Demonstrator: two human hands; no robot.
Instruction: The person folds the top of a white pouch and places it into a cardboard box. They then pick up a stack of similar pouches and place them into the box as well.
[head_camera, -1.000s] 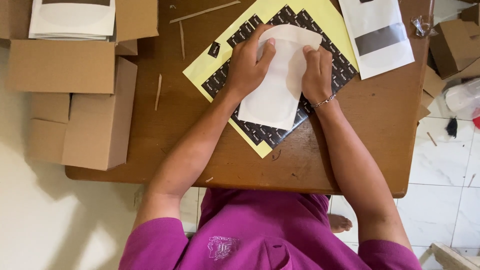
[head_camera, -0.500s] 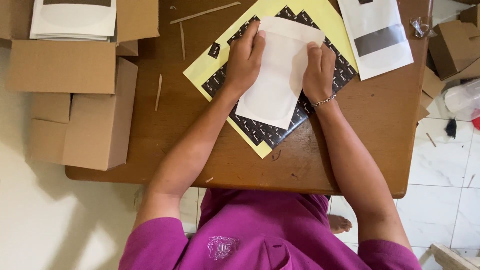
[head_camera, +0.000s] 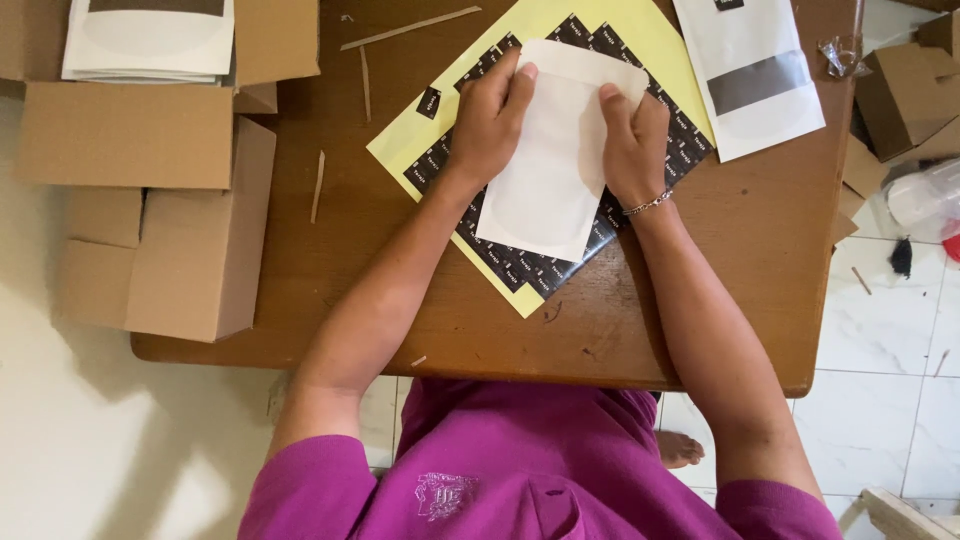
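Nearest the camera is the person's magenta shirt (head_camera: 520, 470), below the near edge of the brown wooden table (head_camera: 720, 300). Both bare forearms reach up from it onto the table to a white paper pouch (head_camera: 555, 170), which lies flat and tilted on a yellow sheet (head_camera: 610, 30) covered with rows of small black stickers (head_camera: 520, 265). The left hand (head_camera: 490, 120) rests on the pouch's left edge, fingers curved and mostly closed, thumb lying on the white paper; whether the fingertips curl under the edge cannot be told. The right hand (head_camera: 632, 140) presses on the pouch's right edge, fingers bent and close together, with a thin bracelet (head_camera: 648, 205) at the wrist just below it. One loose black sticker (head_camera: 429, 101) sits on the yellow sheet just left of the left hand. Left of the pouch, well apart, thin wooden slivers (head_camera: 318, 185) lie on the table, and beyond them brown cardboard boxes (head_camera: 170, 230) hang over the table's left side. Farther back on that side a stack of white pouches (head_camera: 150, 40) rests in an open box. Up and right of the pouch lies another white pouch with a dark grey band (head_camera: 755, 75), and right of that, off the table, more cardboard (head_camera: 905, 90) sits on the white tiled floor (head_camera: 890, 400).
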